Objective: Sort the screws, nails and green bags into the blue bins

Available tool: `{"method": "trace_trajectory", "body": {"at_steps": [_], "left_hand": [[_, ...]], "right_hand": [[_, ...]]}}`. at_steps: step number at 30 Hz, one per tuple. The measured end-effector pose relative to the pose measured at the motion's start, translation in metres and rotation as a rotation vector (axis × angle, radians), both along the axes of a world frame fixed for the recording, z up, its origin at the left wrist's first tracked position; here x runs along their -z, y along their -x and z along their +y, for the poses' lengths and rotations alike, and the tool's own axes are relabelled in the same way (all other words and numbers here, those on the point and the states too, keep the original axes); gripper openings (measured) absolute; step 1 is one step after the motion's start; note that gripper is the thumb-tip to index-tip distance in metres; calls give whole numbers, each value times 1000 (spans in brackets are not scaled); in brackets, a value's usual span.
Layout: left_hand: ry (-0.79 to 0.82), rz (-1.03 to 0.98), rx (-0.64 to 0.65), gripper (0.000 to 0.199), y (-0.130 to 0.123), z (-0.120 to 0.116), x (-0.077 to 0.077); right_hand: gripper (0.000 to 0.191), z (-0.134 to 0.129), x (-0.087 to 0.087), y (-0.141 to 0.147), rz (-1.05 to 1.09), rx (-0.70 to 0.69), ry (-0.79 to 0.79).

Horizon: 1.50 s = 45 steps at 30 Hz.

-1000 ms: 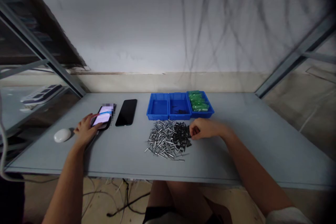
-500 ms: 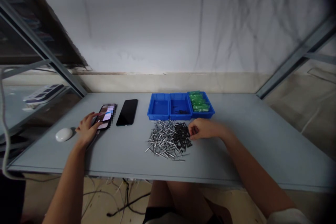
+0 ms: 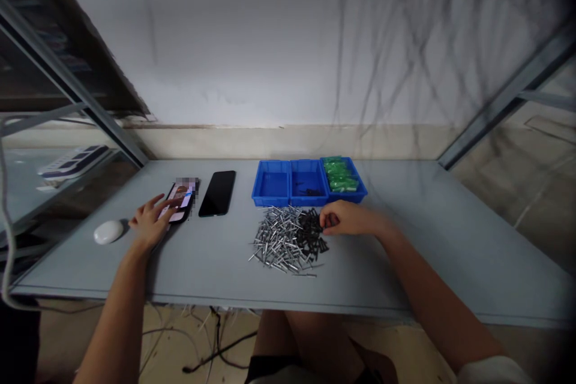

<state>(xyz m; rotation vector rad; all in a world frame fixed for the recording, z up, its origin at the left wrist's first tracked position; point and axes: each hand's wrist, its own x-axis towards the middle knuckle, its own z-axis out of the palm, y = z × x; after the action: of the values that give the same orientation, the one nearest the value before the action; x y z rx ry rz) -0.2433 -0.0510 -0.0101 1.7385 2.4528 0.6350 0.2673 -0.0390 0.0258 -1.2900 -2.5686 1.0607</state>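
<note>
Right grip [image 3: 344,219] — curled, hold unclear — at a spiky metal-pin heap [image 3: 288,241]; left grip [image 3: 150,223] splayed on a glossy phone [image 3: 180,201].

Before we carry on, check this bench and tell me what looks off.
Loose silver and black metal pins lie heaped on the tabletop, outside the blue bins, the two colours mingling where they meet.

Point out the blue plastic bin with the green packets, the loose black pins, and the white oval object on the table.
Blue plastic bin [image 3: 346,196], head view, point on its front wall.
Loose black pins [image 3: 310,232], head view, point on the pile's middle.
White oval object [image 3: 108,232], head view, point on its top.
</note>
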Motion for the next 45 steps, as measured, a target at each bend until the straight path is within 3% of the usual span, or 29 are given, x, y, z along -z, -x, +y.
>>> {"method": "trace_trajectory", "body": {"at_steps": [10,15,21,23,28,39,45], "left_hand": [[-51,-21,-11,48,2,-1,3],[-60,-24,5,47,-3,-2,0],[-86,-30,-12,41,-8,-3,-3],[-104,-36,-7,40,-7,-3,-2],[-129,-43,0,40,-2,-2,3],[-129,-31,-10,40,1,1,6],[-108,-6,-10,43,-1,0,4]], "right_hand": [[9,-2,-4,-1,11,-35,45],[11,-2,-10,-1,205,77,50],[28,2,-1,8,514,237,-60],[24,1,1,12,545,294,-143],[12,-1,1,19,578,391,-363],[17,3,12,24,563,462,-491],[13,7,21,25,462,514,-671]]}}
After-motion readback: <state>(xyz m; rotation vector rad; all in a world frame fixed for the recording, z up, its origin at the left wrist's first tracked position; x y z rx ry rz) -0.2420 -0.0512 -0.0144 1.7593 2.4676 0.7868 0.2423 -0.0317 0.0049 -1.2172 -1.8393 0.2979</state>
